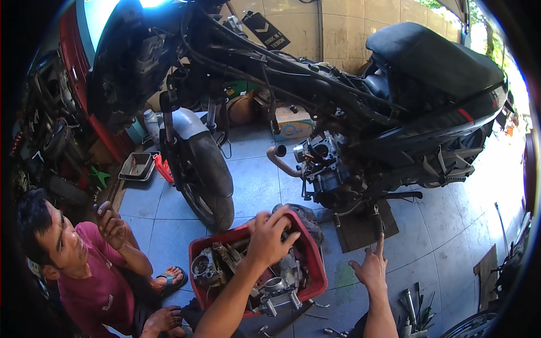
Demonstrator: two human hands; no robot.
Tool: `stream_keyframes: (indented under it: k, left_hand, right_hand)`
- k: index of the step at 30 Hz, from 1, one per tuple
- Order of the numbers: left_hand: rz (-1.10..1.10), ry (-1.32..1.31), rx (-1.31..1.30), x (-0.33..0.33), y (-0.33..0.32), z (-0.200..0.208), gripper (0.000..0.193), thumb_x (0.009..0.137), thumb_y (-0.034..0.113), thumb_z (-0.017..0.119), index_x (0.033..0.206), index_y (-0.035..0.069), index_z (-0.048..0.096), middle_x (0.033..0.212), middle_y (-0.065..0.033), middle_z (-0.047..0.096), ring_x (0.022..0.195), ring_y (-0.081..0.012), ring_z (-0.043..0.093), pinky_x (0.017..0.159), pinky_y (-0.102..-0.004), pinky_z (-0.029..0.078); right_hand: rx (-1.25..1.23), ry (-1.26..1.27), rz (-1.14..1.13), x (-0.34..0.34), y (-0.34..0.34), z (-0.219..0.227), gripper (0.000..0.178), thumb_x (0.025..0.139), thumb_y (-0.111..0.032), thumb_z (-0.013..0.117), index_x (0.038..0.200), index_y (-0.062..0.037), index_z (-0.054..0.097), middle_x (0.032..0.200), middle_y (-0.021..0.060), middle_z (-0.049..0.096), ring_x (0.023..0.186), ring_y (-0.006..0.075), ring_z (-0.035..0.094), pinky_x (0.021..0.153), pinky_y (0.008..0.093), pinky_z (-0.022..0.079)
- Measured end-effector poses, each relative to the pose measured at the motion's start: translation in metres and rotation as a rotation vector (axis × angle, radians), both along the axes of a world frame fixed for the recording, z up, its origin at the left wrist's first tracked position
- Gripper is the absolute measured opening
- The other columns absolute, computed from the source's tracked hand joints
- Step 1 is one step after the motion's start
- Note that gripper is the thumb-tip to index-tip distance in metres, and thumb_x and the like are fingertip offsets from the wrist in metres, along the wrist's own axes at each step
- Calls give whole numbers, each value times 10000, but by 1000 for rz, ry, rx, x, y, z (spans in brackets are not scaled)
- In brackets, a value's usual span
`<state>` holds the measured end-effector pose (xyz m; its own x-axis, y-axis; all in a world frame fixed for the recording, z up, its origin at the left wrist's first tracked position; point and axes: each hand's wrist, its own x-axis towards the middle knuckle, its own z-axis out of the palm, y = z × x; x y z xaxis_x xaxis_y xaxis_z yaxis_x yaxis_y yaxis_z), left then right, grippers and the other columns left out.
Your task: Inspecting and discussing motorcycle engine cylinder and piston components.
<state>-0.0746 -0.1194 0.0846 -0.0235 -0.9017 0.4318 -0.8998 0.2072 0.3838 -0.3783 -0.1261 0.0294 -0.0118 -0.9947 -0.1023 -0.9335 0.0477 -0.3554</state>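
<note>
My left hand (271, 235) is over the far rim of a red plastic bin (203, 240), fingers apart and slightly bent; whether it touches the rim, I cannot tell. Greasy metal engine parts fill the bin, among them a part with a round opening (276, 286) near its front. My right hand (372, 268) holds nothing, its index finger stretched out toward the motorcycle's foot peg (377, 223) and its thumb spread. Beyond both hands stands the partly stripped black motorcycle, with its engine (327, 169) exposed and a curved exhaust pipe (284, 163) sticking out in front.
At the left, a person in a maroon shirt (93, 281) squats with one hand raised (111, 225). Sockets and hand tools (414, 310) lie on the tiles at lower right. The front wheel (205, 169) stands behind the bin. A brown mat (360, 239) lies under the engine.
</note>
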Motion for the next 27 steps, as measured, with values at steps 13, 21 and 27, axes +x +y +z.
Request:
stream_keyframes:
  k: [13, 21, 27]
  left_hand:
    - [115, 421, 56, 32, 110, -55, 185, 830, 231, 763, 895, 81, 677, 831, -72, 683, 843, -292, 651, 762, -424, 467]
    - [-16, 326, 64, 13, 131, -73, 260, 871, 252, 721, 1043, 75, 640, 944, -89, 636, 889, -297, 633, 779, -428, 462]
    - [57, 384, -26, 27, 126, -76, 275, 863, 200, 730, 1072, 56, 625, 975, -97, 603, 927, -302, 617, 805, -416, 481]
  right_hand:
    - [86, -1, 145, 60, 20, 12, 639, 762, -316, 812, 1265, 14, 597, 1598, 264, 230, 1334, 419, 462, 1079, 517, 395]
    - [-99, -283, 470, 133, 49, 7, 512, 790, -192, 778, 1209, 31, 588, 1405, 285, 498, 1295, 444, 483, 1084, 470, 402]
    - [-88, -328, 516, 134, 47, -8, 509, 801, -193, 769, 1209, 43, 575, 1374, 306, 506, 1283, 459, 478, 1089, 484, 384]
